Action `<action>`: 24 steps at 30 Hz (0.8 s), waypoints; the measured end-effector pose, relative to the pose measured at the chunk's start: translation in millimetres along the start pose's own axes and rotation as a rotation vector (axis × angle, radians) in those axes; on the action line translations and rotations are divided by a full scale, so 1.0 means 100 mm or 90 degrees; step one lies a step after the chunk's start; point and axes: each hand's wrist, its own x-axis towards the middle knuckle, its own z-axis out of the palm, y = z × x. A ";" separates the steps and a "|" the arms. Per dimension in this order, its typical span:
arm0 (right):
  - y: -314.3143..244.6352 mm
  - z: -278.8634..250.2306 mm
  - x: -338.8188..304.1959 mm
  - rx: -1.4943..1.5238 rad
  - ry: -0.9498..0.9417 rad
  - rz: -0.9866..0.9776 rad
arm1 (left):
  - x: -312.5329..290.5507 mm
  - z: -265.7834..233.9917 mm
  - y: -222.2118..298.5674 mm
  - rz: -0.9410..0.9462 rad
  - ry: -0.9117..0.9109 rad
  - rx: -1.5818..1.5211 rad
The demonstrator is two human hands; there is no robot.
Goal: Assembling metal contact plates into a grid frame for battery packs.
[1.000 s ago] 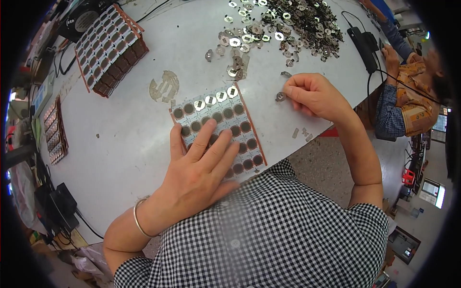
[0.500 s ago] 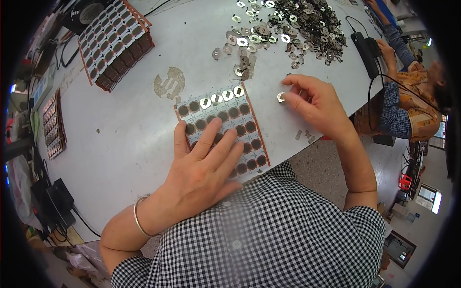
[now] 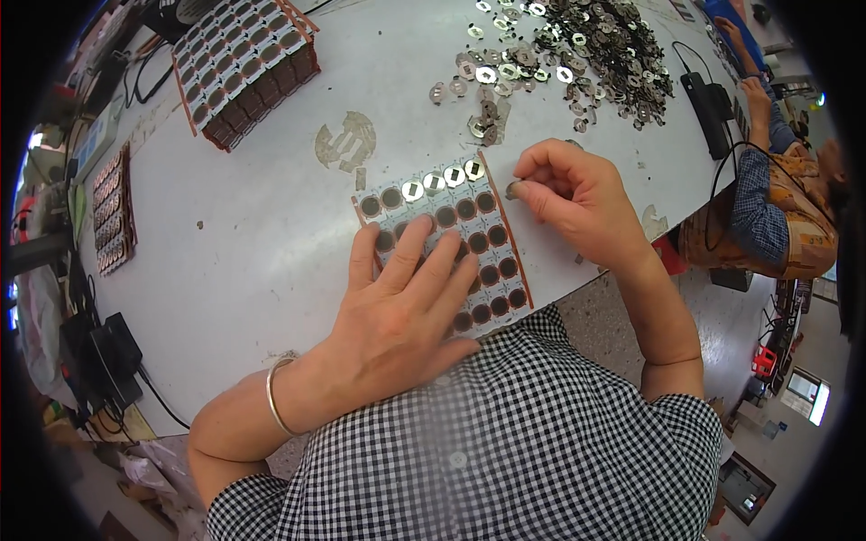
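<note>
From my distant place I am seeing the right hand [image 3: 577, 200] pinching: its thumb and index finger are closing together on a small metal contact piece [image 3: 513, 190], of which only a little part is showing. Whether this piece is touching the table, I cannot tell. The left hand [image 3: 397, 320] is lying flat with its fingers spread, pressing on the circuit-board panel [image 3: 494, 257] in the middle of the frame.

The panel is lying directly to the left of the pinch, and the pinch is standing just beside its upper right corner, near the orange edge strip [image 3: 511, 230]. The longer side of the panel seems to be running from the top downwards, leaning a little to the right. Along its top row, four bright metal pieces [image 3: 434, 183] are sitting at the right, and two dark discs [image 3: 380, 202] are showing uncovered at the left end. For these two discs, the right hand is being on the far side of the bright pieces, while the left fingertips are resting just below them and hiding the panel's middle.

Farther outward, a heap of metal contacts [image 3: 613, 63] is spreading at the upper right, a stack of panels [image 3: 244, 68] is standing at the upper left, and a co-worker [image 3: 762, 212] is sitting at the right edge.
</note>
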 end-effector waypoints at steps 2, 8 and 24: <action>-0.07 0.06 0.05 0.124 -0.062 0.033 | 0.00 0.01 0.01 0.001 0.018 0.018; -0.42 0.37 0.38 0.052 -0.114 -0.049 | -0.02 0.08 0.02 0.006 0.058 0.055; -0.45 0.77 0.45 -0.171 -0.075 -0.181 | -0.05 0.19 0.01 0.024 0.115 0.052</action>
